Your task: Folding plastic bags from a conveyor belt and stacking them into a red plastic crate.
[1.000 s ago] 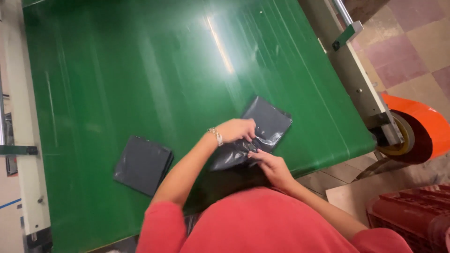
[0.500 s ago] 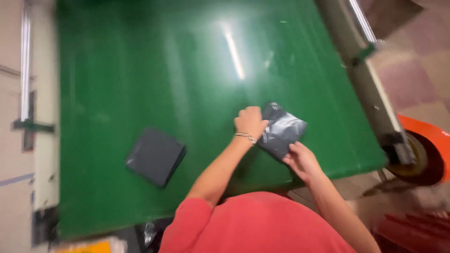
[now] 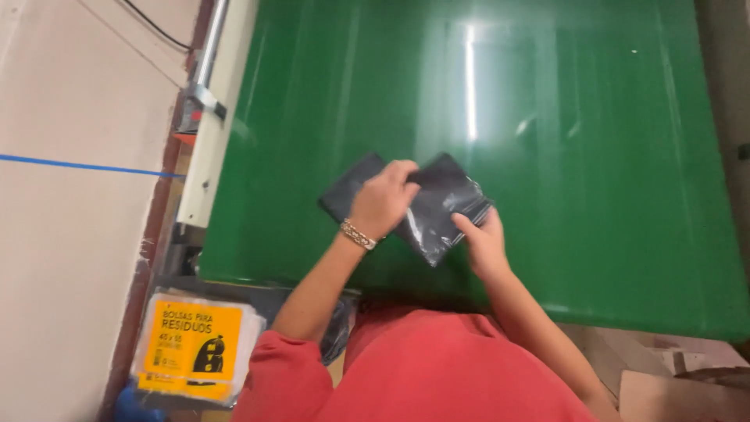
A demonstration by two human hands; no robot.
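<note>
Glossy black folded bag (image 3: 437, 211) overlapping matte dark packet (image 3: 348, 191), green table

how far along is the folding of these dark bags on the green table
One folded dark bag already lies flat on the green table. A second glossy dark bag is in hand: the left hand presses on it and the right hand grips its near corner. A yellow-labelled pack waits below the table.

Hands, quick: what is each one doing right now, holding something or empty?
Left hand: fingers curled down, pressing on the dark grey plastic bag lying on the green table.
Right hand: fingers gripping the same bag's near edge.
</note>
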